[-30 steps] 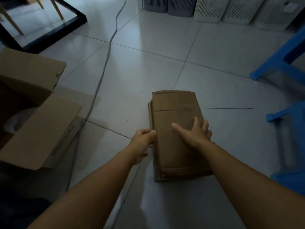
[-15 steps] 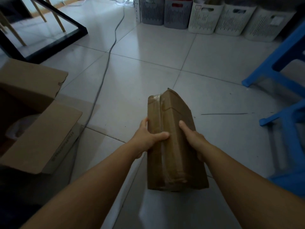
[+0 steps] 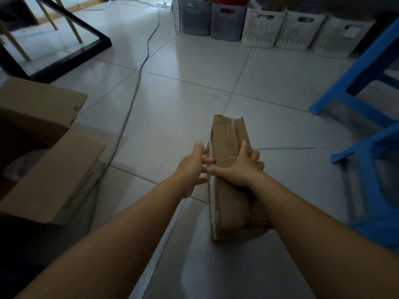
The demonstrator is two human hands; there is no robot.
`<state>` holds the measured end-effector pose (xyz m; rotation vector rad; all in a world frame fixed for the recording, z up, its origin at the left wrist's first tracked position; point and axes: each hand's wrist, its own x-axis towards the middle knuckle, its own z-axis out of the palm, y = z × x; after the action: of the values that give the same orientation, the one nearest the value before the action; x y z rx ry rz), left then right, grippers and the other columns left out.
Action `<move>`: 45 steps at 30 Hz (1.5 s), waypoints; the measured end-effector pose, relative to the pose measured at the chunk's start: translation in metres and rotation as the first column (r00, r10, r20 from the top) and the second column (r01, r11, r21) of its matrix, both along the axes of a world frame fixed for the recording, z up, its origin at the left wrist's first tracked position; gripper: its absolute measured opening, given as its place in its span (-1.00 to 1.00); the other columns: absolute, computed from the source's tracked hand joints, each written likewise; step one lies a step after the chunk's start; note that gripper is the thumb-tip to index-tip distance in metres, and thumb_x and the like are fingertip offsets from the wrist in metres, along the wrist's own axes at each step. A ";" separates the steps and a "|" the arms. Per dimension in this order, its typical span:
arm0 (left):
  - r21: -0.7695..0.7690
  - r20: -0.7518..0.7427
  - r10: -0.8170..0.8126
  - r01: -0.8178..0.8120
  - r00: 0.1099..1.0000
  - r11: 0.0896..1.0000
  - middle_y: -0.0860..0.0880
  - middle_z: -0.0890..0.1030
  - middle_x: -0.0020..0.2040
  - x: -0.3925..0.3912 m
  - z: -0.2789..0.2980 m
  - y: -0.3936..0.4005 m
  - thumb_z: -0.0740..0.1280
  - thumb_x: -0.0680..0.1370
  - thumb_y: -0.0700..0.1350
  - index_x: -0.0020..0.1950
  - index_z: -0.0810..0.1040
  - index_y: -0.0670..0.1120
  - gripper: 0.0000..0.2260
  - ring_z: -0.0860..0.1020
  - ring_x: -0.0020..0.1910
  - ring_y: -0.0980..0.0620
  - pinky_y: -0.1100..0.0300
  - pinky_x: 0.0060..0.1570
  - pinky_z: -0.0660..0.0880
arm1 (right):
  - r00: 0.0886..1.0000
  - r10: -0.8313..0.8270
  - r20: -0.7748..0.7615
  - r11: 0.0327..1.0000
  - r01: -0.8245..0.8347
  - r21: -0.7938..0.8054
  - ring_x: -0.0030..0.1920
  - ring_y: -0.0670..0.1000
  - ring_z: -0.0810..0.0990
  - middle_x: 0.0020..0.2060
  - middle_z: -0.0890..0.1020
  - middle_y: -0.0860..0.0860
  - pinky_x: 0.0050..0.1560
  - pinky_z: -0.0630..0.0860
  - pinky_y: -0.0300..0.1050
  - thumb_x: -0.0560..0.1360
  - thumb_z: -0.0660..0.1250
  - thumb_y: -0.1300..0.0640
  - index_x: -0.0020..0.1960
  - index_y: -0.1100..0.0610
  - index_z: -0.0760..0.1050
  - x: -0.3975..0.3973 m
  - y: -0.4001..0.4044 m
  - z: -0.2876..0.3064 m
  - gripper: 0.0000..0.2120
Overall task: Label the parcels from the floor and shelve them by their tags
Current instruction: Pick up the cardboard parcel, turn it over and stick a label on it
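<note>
A brown cardboard parcel sealed with clear tape stands on its long edge on the tiled floor, its narrow side up. My right hand grips it from above, fingers spread over the top edge and down the right face. Just left of the parcel is my left hand, fingers apart, with only the fingertips near the parcel's left face; whether they touch it I cannot tell. No label shows on the visible sides.
A large open cardboard box sits at the left. A grey cable runs across the floor. Several slotted baskets line the far wall. Blue plastic stools stand at the right, a black frame at the far left.
The parcel went from lying flat to standing on its edge. My left hand let go of it and opened; my right hand moved onto the top edge. The view tilted up.
</note>
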<state>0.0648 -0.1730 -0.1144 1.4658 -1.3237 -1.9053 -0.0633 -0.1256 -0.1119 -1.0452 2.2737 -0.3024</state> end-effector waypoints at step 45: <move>-0.185 -0.304 0.093 -0.155 0.948 0.970 -0.14 0.61 0.30 0.052 0.014 -0.031 0.55 0.36 0.00 0.57 0.24 0.07 -0.16 0.68 0.14 -0.11 0.00 0.00 0.67 | 0.998 0.034 0.055 0.762 0.010 -0.648 0.45 0.11 0.28 0.54 0.19 0.05 0.36 0.29 0.19 0.44 0.24 -0.17 0.54 -0.12 -0.05 -0.031 -0.007 0.030 -0.23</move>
<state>0.1170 -0.2044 -0.1003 1.0881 -1.2171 -1.7621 -0.0938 -0.1326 -0.0815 -1.3507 2.1326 -1.1718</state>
